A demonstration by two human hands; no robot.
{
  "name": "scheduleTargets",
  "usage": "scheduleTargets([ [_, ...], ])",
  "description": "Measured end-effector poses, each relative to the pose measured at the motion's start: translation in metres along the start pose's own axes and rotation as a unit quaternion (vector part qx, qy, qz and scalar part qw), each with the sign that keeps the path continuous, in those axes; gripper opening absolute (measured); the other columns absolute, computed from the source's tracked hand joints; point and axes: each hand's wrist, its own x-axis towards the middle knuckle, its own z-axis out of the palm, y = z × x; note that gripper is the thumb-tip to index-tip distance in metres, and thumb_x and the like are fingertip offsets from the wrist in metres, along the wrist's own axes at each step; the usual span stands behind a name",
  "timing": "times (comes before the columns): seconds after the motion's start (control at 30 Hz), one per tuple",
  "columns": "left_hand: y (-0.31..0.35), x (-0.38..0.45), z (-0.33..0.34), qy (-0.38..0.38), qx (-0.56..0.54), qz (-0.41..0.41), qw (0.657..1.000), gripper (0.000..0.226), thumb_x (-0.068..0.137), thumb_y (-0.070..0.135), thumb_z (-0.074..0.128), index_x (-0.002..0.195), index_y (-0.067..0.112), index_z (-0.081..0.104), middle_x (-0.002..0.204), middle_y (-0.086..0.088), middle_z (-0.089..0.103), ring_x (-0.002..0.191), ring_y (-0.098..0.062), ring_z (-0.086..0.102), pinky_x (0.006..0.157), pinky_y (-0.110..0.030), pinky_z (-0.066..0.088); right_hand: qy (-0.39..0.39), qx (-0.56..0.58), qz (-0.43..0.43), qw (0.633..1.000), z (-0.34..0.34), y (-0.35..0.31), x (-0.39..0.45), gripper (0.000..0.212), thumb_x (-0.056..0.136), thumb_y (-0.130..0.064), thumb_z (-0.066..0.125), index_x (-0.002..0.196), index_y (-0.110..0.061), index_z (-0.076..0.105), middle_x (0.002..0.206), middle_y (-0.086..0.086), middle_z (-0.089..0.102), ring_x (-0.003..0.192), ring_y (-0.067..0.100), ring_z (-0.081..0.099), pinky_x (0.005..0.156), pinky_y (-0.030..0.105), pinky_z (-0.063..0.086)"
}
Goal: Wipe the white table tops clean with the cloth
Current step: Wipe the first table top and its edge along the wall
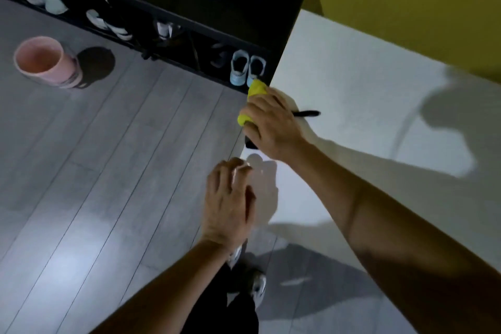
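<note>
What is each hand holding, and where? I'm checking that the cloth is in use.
The right hand grips the bunched yellow cloth around its middle at the white table edge. The left hand holds nothing.

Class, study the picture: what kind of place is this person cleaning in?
Probably a home entryway: a dark shoe rack holding pairs of shoes, a grey plank floor and a white table.
</note>
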Motion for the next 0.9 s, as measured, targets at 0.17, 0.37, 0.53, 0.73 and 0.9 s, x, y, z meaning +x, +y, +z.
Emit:
scheduleTargets([
  [0.17,-0.042,-0.042,-0.038,0.031,0.010,-0.081,0.996,0.035,0.092,0.006,0.035,0.118,0.008,0.058,0.118,-0.012,0.059,0.106,-0.029,0.055,0.093,-0.039,0.043,-0.024,0.010,0.042,0.999,0.002,-0.071,-0.043,0.029,0.090,-0.034,0.043,0.085,-0.012,0.062,0.091,0.007,0.062,0.100,0.032,0.058,0.108,0.049,0.036],
  [0.37,-0.050,-0.046,-0.054,0.049,-0.006,-0.121,0.991,0.036,0.096,-0.008,0.039,0.122,0.008,0.057,0.120,-0.015,0.062,0.108,-0.031,0.055,0.092,-0.047,0.049,-0.090,-0.082,-0.017,0.992,0.025,-0.153,-0.127,0.038,0.090,-0.039,0.058,0.111,-0.010,0.071,0.118,0.005,0.066,0.125,0.027,0.050,0.123,0.051,0.022],
  [0.53,-0.039,-0.043,-0.059,0.021,-0.011,-0.069,0.997,0.036,0.098,0.004,0.036,0.127,0.007,0.057,0.126,-0.017,0.063,0.113,-0.036,0.056,0.095,-0.047,0.046,0.036,-0.119,-0.017,0.992,0.046,-0.142,-0.158,0.035,0.099,-0.019,0.056,0.133,-0.016,0.064,0.142,0.005,0.060,0.140,0.026,0.048,0.118,0.050,0.033],
  [0.73,-0.034,-0.047,-0.038,-0.071,0.037,0.129,0.988,0.052,0.099,0.008,0.047,0.151,0.002,0.049,0.156,-0.019,0.050,0.143,-0.040,0.048,0.115,-0.051,0.043,0.094,-0.125,0.095,0.983,0.024,-0.102,-0.254,0.080,0.086,0.005,0.069,0.156,-0.015,0.036,0.160,0.005,0.037,0.149,0.023,0.033,0.124,0.050,0.023],
  [0.9,-0.043,-0.057,-0.017,-0.086,0.038,0.221,0.971,0.057,0.098,-0.003,0.057,0.154,0.000,0.045,0.161,-0.017,0.044,0.148,-0.034,0.044,0.119,-0.047,0.041,0.154,-0.086,0.179,0.968,0.011,-0.107,-0.278,0.062,0.090,-0.004,0.070,0.148,-0.007,0.048,0.157,0.007,0.042,0.147,0.023,0.037,0.117,0.057,0.031],
])
